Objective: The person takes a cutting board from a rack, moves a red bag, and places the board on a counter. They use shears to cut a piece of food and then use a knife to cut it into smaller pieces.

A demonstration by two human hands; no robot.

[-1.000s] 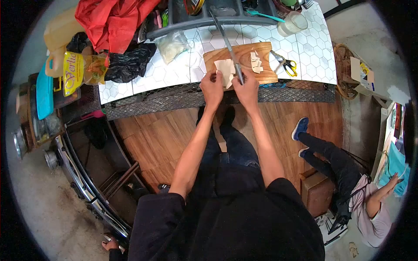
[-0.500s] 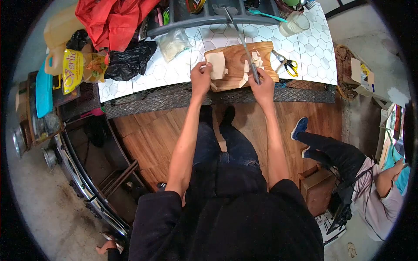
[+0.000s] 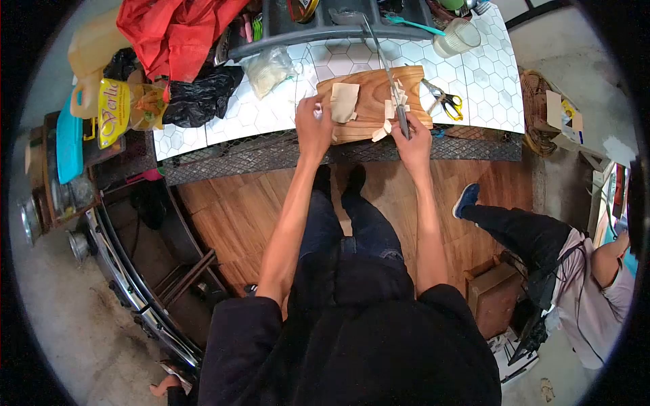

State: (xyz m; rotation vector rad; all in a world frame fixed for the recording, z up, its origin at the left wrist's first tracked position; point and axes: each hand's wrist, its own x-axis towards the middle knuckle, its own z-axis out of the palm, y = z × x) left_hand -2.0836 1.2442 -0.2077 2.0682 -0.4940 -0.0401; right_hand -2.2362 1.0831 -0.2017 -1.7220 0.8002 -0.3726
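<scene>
Our right hand (image 3: 413,139) is closed round the knife (image 3: 387,71) at the cutting board's (image 3: 369,91) near edge, blade pointing to the counter's (image 3: 487,74) far edge; the pale slab (image 3: 344,103) lies left of it, beside our left hand (image 3: 313,125), grip unclear.

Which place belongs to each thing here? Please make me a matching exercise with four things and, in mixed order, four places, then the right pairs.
Things:
1. knife
2. scissors
3. pale slab
4. red cloth

Places:
A. on the white tiles, right of the cutting board
B. at the far left, above a black bag
C. in the right hand, blade lying across the cutting board
D. on the left part of the cutting board, next to the left hand

Pairs: 1-C, 2-A, 3-D, 4-B.
</scene>
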